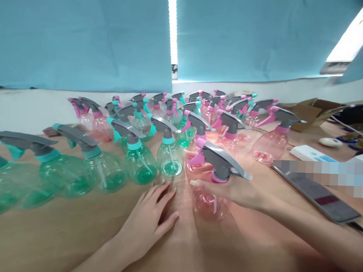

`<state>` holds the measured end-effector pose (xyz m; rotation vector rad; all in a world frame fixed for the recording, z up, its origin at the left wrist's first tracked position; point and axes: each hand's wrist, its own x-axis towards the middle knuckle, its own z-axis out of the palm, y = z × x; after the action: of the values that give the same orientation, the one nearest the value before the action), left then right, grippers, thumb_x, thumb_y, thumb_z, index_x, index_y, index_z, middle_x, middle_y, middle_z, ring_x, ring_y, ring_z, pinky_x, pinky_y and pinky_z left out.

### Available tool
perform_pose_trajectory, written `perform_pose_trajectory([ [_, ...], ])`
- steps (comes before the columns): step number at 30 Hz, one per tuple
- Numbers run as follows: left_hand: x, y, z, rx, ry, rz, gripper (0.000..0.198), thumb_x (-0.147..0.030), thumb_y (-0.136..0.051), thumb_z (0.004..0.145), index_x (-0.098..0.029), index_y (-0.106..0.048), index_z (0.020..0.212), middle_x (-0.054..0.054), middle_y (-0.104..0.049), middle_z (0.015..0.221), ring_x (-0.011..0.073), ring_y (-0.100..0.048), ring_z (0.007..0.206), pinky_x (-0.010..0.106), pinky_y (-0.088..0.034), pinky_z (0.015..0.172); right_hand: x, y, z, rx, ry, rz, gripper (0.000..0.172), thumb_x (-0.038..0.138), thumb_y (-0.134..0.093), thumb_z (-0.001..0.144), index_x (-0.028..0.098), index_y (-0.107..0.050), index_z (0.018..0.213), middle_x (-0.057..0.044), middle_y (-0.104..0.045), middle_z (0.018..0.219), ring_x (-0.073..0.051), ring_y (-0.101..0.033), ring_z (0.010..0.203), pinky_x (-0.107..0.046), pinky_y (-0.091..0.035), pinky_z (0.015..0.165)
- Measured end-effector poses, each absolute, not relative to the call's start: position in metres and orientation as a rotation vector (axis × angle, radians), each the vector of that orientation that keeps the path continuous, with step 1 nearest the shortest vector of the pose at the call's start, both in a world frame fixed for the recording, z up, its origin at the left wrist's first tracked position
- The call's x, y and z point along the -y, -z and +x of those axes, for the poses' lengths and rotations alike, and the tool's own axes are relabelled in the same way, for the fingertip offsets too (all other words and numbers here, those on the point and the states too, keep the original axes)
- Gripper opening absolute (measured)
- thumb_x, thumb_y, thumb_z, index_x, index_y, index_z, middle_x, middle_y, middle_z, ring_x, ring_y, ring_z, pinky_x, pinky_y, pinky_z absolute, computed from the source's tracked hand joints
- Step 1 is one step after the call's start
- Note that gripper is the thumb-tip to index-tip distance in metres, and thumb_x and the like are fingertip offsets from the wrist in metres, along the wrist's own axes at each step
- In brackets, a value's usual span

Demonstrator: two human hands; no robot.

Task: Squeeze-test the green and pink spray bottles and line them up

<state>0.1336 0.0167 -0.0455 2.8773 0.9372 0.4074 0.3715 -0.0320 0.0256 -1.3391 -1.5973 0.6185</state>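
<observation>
My right hand [230,191] is wrapped round the upper body of a clear pink spray bottle [210,208] with a grey and pink trigger head. The bottle stands upright, or nearly so, at the front of the group; whether its base touches the table cannot be made out. My left hand [151,216] lies flat on the wooden table [91,236], fingers spread, holding nothing. Just beyond its fingertips are a green spray bottle [141,164] and a paler green spray bottle [170,157]. Another pink spray bottle [195,152] stands directly behind the held one, partly hidden.
More green bottles [64,173] line the left side, and several pink and green ones crowd the back. To the right are a pink bottle [270,143], a phone [319,192] with a cable, a white mouse [330,142] and a cardboard box [310,112]. Blue curtains [83,37] hang behind.
</observation>
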Motion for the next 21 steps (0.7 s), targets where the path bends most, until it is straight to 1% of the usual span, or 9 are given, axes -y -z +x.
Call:
perform_pose_trajectory([
  [2,-0.018,0.046,0.134,-0.950,-0.413,2.889,0.045,-0.041,-0.048,0.095,-0.018,-0.050,0.133,0.013,-0.049,0.138,0.0325,-0.046,0.124,0.054,-0.041,0.100,0.036,-0.027,0.374,1.589,-0.522,-1.387,0.046,0.042,-0.073,0.068,0.031,-0.061,0.111,0.000,-0.065,0.082,-0.020,-0.063,0.067,-0.032,-0.055,0.057],
  [3,-0.018,0.046,0.134,-0.956,-0.417,2.895,0.044,-0.041,-0.047,0.095,-0.018,-0.051,0.133,0.013,-0.049,0.138,0.0327,-0.046,0.124,0.054,-0.041,0.100,0.037,-0.026,0.375,1.594,-0.489,-1.394,0.047,0.045,-0.073,0.069,0.031,-0.061,0.112,0.000,-0.065,0.082,-0.021,-0.064,0.070,-0.033,-0.055,0.059],
  [6,-0.018,0.047,0.136,-0.976,-0.426,2.908,0.043,-0.041,-0.047,0.095,-0.018,-0.052,0.132,0.014,-0.050,0.138,0.0329,-0.046,0.124,0.054,-0.041,0.100,0.044,-0.020,0.379,1.638,-0.470,-1.342,0.045,0.045,-0.071,0.073,0.031,-0.060,0.114,0.000,-0.068,0.086,-0.022,-0.065,0.083,-0.037,-0.055,0.074],
  [8,-0.016,0.047,0.138,-0.996,-0.432,2.914,0.043,-0.041,-0.046,0.095,-0.018,-0.053,0.131,0.014,-0.049,0.138,0.0331,-0.046,0.125,0.054,-0.041,0.100,0.049,-0.014,0.383,1.671,-0.476,-1.309,0.047,0.044,-0.071,0.074,0.028,-0.059,0.117,-0.001,-0.069,0.090,-0.022,-0.065,0.087,-0.038,-0.055,0.078],
  [11,-0.011,0.047,0.145,-1.014,-0.451,2.919,0.041,-0.039,-0.046,0.095,-0.018,-0.054,0.130,0.013,-0.051,0.137,0.0334,-0.046,0.125,0.054,-0.041,0.100,0.062,-0.014,0.391,1.693,-0.476,-1.303,0.048,0.046,-0.070,0.075,0.027,-0.057,0.117,-0.001,-0.069,0.093,-0.022,-0.065,0.085,-0.037,-0.055,0.076],
  [13,-0.005,0.046,0.152,-0.998,-0.456,2.918,0.040,-0.037,-0.047,0.095,-0.019,-0.054,0.130,0.013,-0.052,0.136,0.0331,-0.047,0.124,0.054,-0.041,0.100,0.072,-0.018,0.399,1.717,-0.457,-1.332,0.040,0.044,-0.069,0.077,0.028,-0.060,0.112,-0.001,-0.070,0.096,-0.023,-0.065,0.086,-0.037,-0.054,0.077],
  [16,0.006,0.043,0.166,-0.935,-0.436,2.911,0.039,-0.033,-0.049,0.095,-0.020,-0.052,0.132,0.013,-0.051,0.137,0.0325,-0.047,0.125,0.053,-0.041,0.101,0.086,-0.022,0.421,1.725,-0.343,-1.473,0.023,0.042,-0.070,0.076,0.028,-0.066,0.095,-0.003,-0.071,0.094,-0.026,-0.066,0.088,-0.040,-0.054,0.079],
  [19,0.013,0.039,0.182,-0.856,-0.439,2.906,0.039,-0.032,-0.049,0.094,-0.020,-0.052,0.131,0.013,-0.051,0.137,0.0325,-0.046,0.126,0.053,-0.042,0.100,0.094,-0.017,0.452,1.647,-0.236,-1.585,0.023,0.045,-0.068,0.076,0.027,-0.065,0.089,-0.003,-0.071,0.087,-0.027,-0.066,0.084,-0.040,-0.053,0.071],
  [21,0.015,0.039,0.193,-0.810,-0.449,2.911,0.040,-0.032,-0.050,0.094,-0.019,-0.052,0.132,0.013,-0.052,0.136,0.0330,-0.046,0.126,0.053,-0.042,0.100,0.095,-0.015,0.472,1.585,-0.206,-1.660,0.027,0.047,-0.066,0.076,0.023,-0.064,0.089,-0.005,-0.071,0.090,-0.028,-0.066,0.085,-0.040,-0.052,0.071],
])
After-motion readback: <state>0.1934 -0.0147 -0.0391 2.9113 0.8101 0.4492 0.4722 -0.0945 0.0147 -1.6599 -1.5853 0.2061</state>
